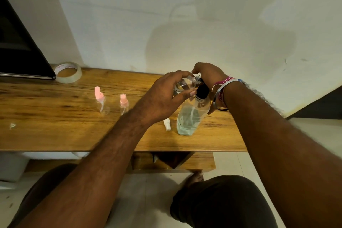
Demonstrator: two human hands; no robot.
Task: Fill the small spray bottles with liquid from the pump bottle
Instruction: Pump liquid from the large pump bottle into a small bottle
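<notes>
We see two knees low down, closest to us, and two bare arms reaching up to a wood table.

On the table stands one pump bottle. It is upright, its long side going up and down, with pale blue liquid inside and a black pump on top.

Just left of its base lies one white spray cap on its side.

Our left hand holds one small clear bottle. This bottle has no cap. It lies tipped over, long side going left to right, and its open neck points right, touching the black pump. Our fingers curl over the top of it and our thumb is under it, so it sits between them.

Our right hand rests on top of the pump. We cannot tell how its fingers lie, since the wrist hides them. The wrist wears bangles.

Further left stand two small bottles with pink caps, both upright, side by side.

At the far back left lies one tape roll, flat, beside a dark screen.
</notes>
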